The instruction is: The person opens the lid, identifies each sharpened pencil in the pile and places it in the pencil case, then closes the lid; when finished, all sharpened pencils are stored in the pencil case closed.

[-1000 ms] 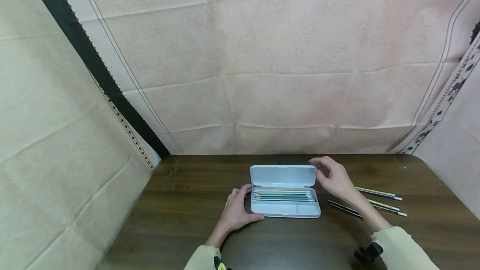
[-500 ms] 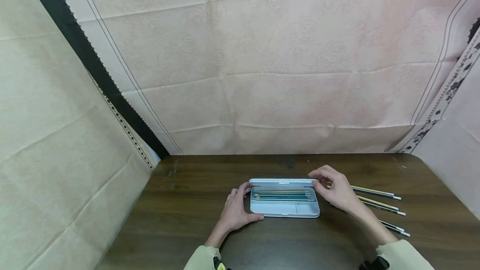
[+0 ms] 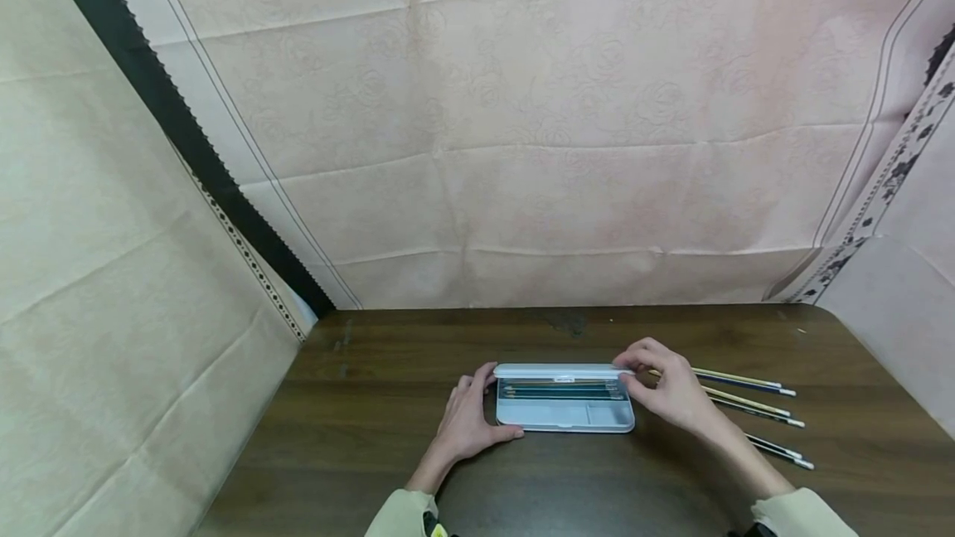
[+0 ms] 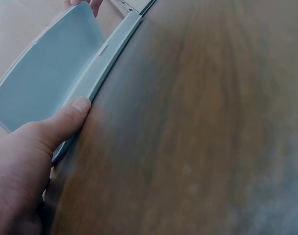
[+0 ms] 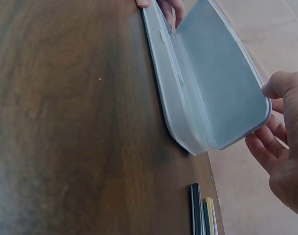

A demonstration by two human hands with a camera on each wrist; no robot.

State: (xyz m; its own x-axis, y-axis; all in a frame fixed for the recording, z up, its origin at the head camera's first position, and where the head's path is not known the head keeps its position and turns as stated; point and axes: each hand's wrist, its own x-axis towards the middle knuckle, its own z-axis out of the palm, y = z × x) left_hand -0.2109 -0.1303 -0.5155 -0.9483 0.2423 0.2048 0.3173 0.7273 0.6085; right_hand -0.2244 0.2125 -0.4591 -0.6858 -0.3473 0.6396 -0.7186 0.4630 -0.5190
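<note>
A light blue pencil case (image 3: pixel 552 415) lies on the table with its hinged lid (image 3: pixel 555 371) partly raised. Several dark green pencils (image 3: pixel 559 392) rest in its rear compartment. At the case's left end, my left hand (image 3: pixel 472 419) grips the base, thumb at the front corner and fingers at the back. My right hand (image 3: pixel 667 384) pinches the lid's right corner between thumb and fingers. The right wrist view shows that thumb on the lid's edge (image 5: pixel 254 73) and the other fingers behind it.
To the right of the case lie several pencils in groups: a back pair (image 3: pixel 746 381), a middle group (image 3: pixel 761 408) and a front pair (image 3: pixel 779 450), partly covered by my right arm. Patterned cloth (image 3: pixel 559 147) hangs behind the wooden table (image 3: pixel 403 346).
The lid has tilted from nearly upright forward and down over the case, with my right hand moving down along with it. My left hand has stayed at the left end.
</note>
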